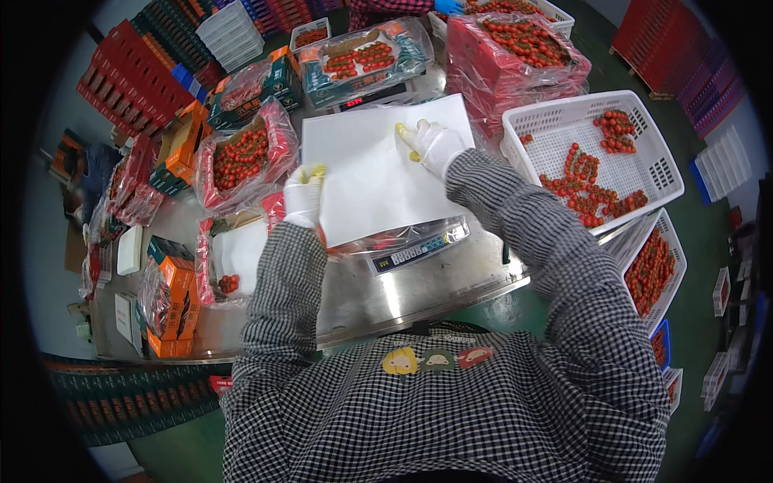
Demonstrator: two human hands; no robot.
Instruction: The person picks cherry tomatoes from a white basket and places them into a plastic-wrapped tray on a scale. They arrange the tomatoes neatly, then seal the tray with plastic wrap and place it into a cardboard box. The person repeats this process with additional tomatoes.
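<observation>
A large white sheet (386, 187), seemingly paper, lies before me over something wrapped in clear plastic film. My left hand (304, 194), in a white glove with yellowed fingertips, grips the sheet's left edge. On the sheet's upper right part rests my right hand (436, 145), gloved the same way, with its fingers spread. Below the sheet's near edge shows the keypad of a digital scale (421, 246). What lies beneath the sheet is mostly hidden. Close by my left forearm is a red carton (206, 265) lined with white, holding a few cherry tomatoes (229, 283).
To the right stands a white perforated crate (640, 181) with tomato trusses; another crate (655, 275) sits lower. Film-wrapped tomato cartons (241, 160) line the left and a green carton (362, 60) the back. The steel table's front edge (423, 311) is near my body. A blue-gloved hand (449, 6) works behind.
</observation>
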